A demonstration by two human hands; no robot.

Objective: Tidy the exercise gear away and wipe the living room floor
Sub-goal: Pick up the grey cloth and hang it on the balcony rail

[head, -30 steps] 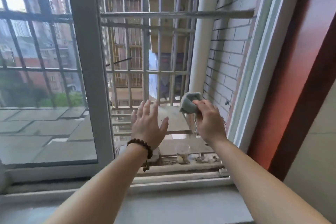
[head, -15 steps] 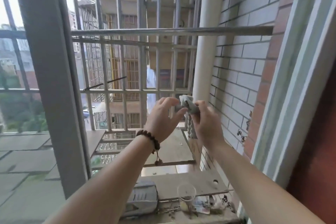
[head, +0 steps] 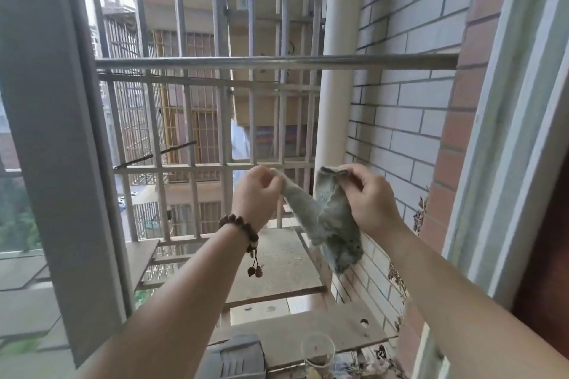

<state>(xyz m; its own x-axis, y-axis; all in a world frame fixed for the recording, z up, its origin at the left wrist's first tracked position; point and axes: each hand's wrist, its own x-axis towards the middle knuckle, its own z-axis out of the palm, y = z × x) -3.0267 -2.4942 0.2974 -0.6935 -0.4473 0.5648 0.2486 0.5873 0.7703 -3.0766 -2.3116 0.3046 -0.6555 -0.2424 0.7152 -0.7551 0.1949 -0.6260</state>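
Open air surrounds both hands; metal rail [head: 277,61] above, window bars [head: 221,120] beyond.

A weathered grey wooden board [head: 326,329] lies flat across the window cage's bars as a shelf. A clear plastic cup [head: 317,351] with brown residue stands at its near edge. Left of the cup sits a grey ribbed plastic box [head: 234,358]; right of it, blurred litter [head: 375,361].

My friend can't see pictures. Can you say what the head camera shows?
Two hands, left hand and right hand, hold a grey cloth stretched between them, out through an open window. Metal bars and a brick wall lie beyond.
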